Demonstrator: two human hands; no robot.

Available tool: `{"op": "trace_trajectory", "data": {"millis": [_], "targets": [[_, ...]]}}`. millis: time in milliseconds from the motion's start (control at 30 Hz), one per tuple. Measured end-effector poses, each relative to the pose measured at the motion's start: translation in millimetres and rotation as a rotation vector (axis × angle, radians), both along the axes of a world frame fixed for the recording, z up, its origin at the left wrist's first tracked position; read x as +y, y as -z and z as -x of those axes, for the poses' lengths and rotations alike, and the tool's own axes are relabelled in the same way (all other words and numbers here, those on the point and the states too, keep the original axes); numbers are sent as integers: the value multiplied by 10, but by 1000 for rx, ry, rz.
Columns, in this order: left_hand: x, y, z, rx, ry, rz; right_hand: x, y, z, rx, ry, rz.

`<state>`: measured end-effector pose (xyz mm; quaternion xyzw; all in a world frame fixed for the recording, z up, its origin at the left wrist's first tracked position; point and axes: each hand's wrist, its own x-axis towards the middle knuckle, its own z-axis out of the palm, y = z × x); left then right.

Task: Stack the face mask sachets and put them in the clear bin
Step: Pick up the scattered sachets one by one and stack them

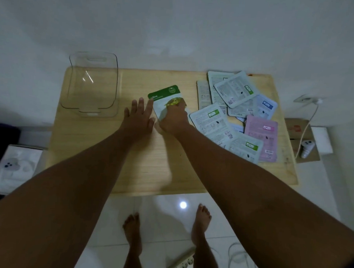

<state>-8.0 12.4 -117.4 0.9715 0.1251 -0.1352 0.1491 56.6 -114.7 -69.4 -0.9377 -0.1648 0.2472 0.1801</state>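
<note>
While both bare arms reach forward from the bottom of the view, a person stands over a low wooden table [142, 168] on a glossy white tiled floor. At the table's far left stands the clear bin [92, 83], empty and upright, with a handle slot in its far wall. Near the middle of the table lies one sachet [163, 93], white with a green band across its top and the word Olive printed there, face up and slightly tilted. The right hand [172, 117] rests on top of this sachet, palm down with fingers curled over its lower half; whether it grips or only presses is unclear. The left hand [139, 117] lies flat on the table just beside the sachet's left edge, fingers spread, one fingertip touching the sachet's green corner. On the right side of the table a loose pile of sachets [236, 114] lies fanned and overlapping, mostly pale blue-grey backs with printed text and small green labels, plus a pink one [261, 135] at the near right. The pile sits well apart from the bin, with the hands between them. Bare feet show on the floor below the table edge, near a white power strip [181, 265] and a coil of white cable
</note>
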Motion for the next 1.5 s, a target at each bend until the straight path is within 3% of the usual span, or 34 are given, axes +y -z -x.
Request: {"op": "trace_trajectory", "data": {"millis": [100,233,333,433,567,767,900,1000,1133,1333,1500], "targets": [[-99,-20,-56,3,-45,21,-107,-64,-12,-14,-70,-96],[-152,21,-62,37,-51,-51,-510,-219,-136,-107,21,-274],[-146,-5,-53,75,-19,-61,-971,-269,-275,-243,119,-16],[-151,-52,-64,94,100,-55,-1369,-197,-362,-123,171,244],[-147,-38,-58,106,194,-42,-1548,-106,-342,-70,249,215],[-139,-32,-52,103,116,1,-1598,4,-418,-39,368,38],[-129,-41,-40,100,138,-48,-1565,-47,-512,-7,417,-155],[-151,-67,-33,122,152,-71,-1430,-224,-565,-105,386,-257],[-171,-92,-26,122,138,-26,-1125,-431,-613,-216,326,-263],[-164,-66,-14,96,136,1,-469,-384,-440,-112,302,-293],[-142,-54,-11,77,145,32,-112,-276,-278,-90,124,-256]]}}
